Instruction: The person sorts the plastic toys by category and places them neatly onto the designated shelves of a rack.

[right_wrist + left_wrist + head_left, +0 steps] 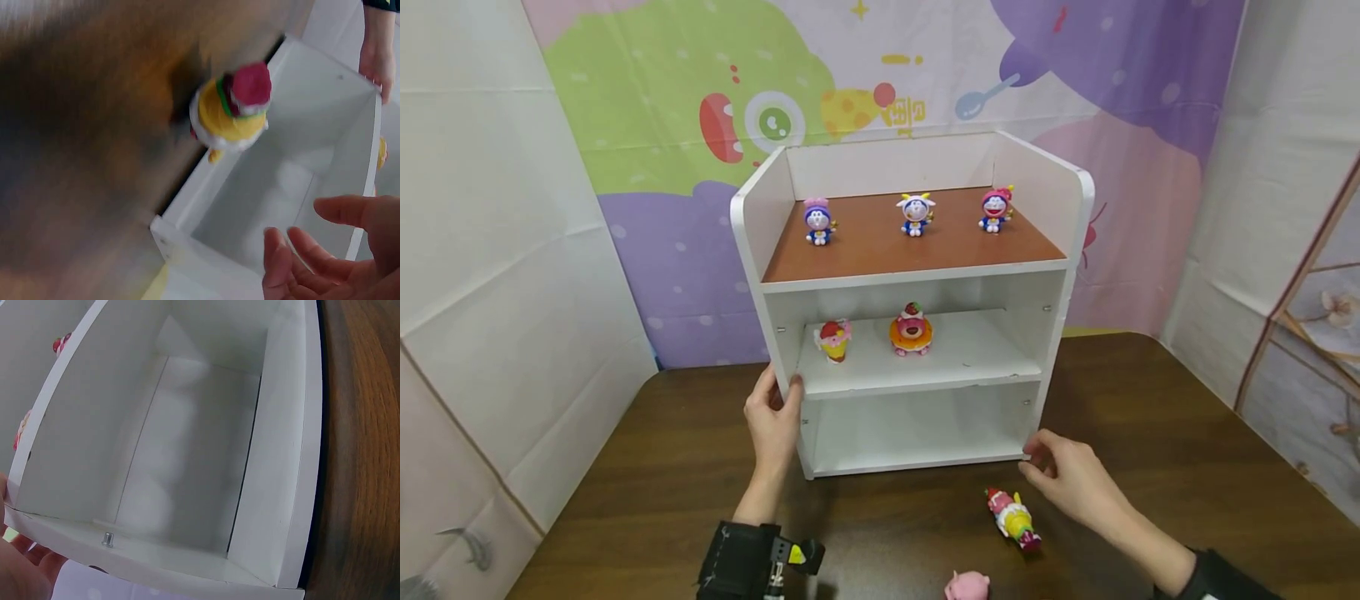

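Observation:
A small white shelf unit (917,387) with a brown top stands on the table. At its left side panel, my left hand (773,425) grips the edge, thumb at the front and fingers around the outside. My right hand (1075,475) is by the lower right front corner, fingers loosely bent; the right wrist view shows a gap between thumb and fingers and nothing held. Whether it touches the corner I cannot tell. Nearest to it, a pink and yellow figurine (1015,521) lies on the table. A pink figurine (967,586) is partly cut off at the bottom edge.
Three blue and white figurines sit on the top board (880,254). On the middle board stand a pink and yellow figurine (834,340) and a pink bear figurine with an orange ring (912,331). A patterned cloth (677,275) hangs behind the wooden table (625,492).

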